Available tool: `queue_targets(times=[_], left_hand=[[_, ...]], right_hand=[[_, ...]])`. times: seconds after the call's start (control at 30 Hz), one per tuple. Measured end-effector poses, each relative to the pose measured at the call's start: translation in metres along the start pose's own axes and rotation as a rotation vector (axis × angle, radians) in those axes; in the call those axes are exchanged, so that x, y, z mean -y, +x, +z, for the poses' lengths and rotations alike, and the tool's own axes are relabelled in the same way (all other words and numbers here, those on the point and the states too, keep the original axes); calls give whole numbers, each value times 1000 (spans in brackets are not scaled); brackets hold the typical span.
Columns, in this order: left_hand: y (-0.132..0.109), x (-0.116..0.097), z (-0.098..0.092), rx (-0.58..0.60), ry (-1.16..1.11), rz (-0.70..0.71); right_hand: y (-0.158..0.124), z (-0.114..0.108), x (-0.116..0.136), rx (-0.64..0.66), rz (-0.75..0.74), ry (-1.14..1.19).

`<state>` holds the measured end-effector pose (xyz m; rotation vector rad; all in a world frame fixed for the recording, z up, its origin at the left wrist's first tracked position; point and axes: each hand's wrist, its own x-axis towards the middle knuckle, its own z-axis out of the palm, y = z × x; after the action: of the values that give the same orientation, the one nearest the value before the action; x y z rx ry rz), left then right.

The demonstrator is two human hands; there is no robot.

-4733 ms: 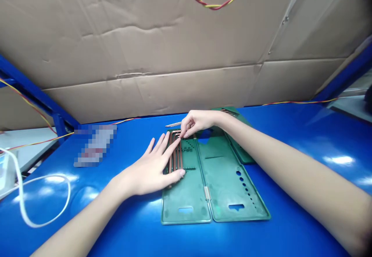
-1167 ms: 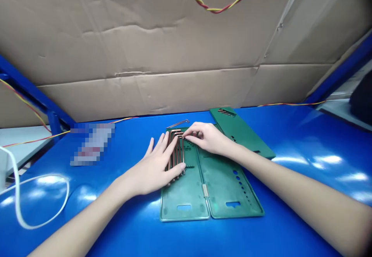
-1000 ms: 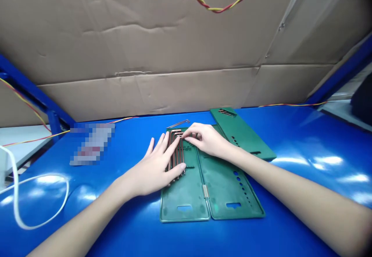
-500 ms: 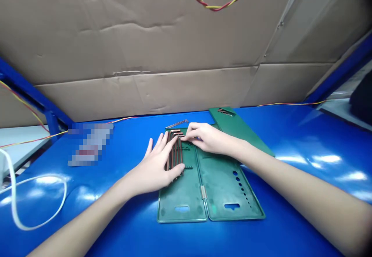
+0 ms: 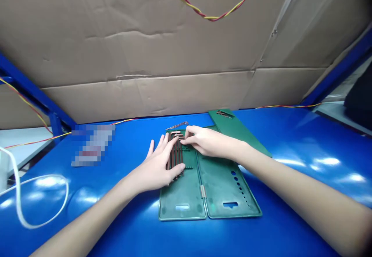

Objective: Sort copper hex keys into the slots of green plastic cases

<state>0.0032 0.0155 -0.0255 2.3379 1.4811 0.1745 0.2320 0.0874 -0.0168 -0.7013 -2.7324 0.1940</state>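
A green plastic hex key case (image 5: 188, 199) lies unfolded on the blue table, its hinge running between the two halves. Several copper-brown hex keys (image 5: 177, 156) sit side by side in its left half, short bent ends at the far side. My left hand (image 5: 157, 170) rests over these keys with fingers stretched and thumb spread along their near right side. At the bent ends, my right hand (image 5: 203, 141) pinches thumb and forefinger around the tip of one key; its fingers partly hide the key. Just beyond the case lies a loose hex key (image 5: 178, 125).
A second green case (image 5: 241, 131) lies slantwise behind the right half. A pixelated packet (image 5: 93, 146) is at left on the table, with a white cable (image 5: 65, 195) nearer me. Cardboard (image 5: 162, 55) walls the back, and a twisted red-yellow wire (image 5: 203, 16) hangs before it.
The view has shifted slightly. My right hand's fingers have moved a little at the keys' bent ends, while my left hand stays over the keys.
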Motion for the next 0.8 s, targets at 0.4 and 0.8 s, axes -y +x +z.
queue_targets(times=[0.4, 0.8], left_hand=[[-9, -2, -11, 84, 69, 33], [-7, -4, -13, 145, 134, 51]], right_hand=[[34, 0, -74, -242, 351, 99], [47, 14, -77, -153, 370, 102]])
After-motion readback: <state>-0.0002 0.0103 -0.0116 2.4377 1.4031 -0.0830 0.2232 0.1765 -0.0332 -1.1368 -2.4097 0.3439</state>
